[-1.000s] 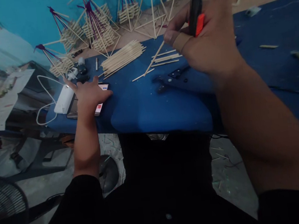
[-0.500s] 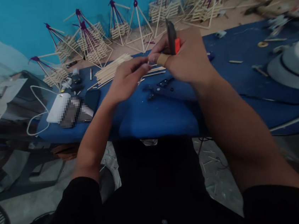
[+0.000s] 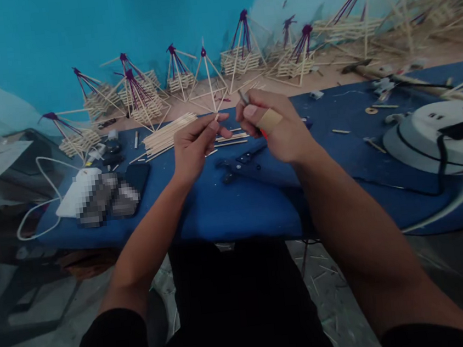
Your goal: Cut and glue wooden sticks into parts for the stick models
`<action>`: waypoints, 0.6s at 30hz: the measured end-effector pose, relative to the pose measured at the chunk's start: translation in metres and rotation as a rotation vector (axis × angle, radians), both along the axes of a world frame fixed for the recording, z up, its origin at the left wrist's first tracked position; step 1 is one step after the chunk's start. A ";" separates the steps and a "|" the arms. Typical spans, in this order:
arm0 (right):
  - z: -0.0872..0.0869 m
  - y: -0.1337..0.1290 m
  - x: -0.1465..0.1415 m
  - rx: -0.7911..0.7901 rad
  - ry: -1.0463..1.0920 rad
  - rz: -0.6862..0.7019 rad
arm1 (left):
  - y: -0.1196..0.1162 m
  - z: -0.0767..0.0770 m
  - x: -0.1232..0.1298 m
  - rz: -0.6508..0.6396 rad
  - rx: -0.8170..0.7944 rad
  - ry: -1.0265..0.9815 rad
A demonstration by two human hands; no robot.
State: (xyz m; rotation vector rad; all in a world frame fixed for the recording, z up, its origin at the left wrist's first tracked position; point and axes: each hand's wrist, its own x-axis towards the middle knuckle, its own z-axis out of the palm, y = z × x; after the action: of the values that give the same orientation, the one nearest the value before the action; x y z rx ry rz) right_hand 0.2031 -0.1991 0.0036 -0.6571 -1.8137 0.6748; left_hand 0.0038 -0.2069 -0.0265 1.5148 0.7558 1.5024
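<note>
My left hand [image 3: 194, 150] is closed, thumb and forefinger pinching a thin pale wooden stick [image 3: 216, 117]; only a short end shows. To its right, my right hand [image 3: 282, 126] is wrapped round a cutter knife [image 3: 243, 97] with a dark body and an orange part, mostly hidden by the fingers. A tan bandage [image 3: 269, 120] covers part of this hand. The two hands are a small gap apart above the blue tabletop [image 3: 235, 211]. Behind my left hand lies a pile of wooden sticks [image 3: 167, 136], and more loose sticks [image 3: 232, 138] lie between the hands. Dark pliers [image 3: 241, 166] rest below them.
Stick frames with purple-tied tops, such as one pyramid frame [image 3: 203, 52], line the blue wall. A white rounded device [image 3: 418, 137] with a black cable stands at right. On the left are a white box [image 3: 78, 192], a dark phone [image 3: 139, 177] and a looped white cable [image 3: 30, 225].
My hands have moved apart; they were together before. The knife has tilted and now sits lower in my right fist. The view has also shifted.
</note>
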 end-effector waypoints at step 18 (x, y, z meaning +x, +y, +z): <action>-0.003 -0.014 0.006 0.160 -0.487 -0.310 | -0.006 0.000 0.014 0.178 0.120 0.043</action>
State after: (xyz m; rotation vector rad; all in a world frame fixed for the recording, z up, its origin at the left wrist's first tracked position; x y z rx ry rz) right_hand 0.2088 -0.2133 0.0003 -1.0310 -2.1148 0.1638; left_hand 0.0174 -0.2131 -0.0261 1.6073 0.8577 1.6774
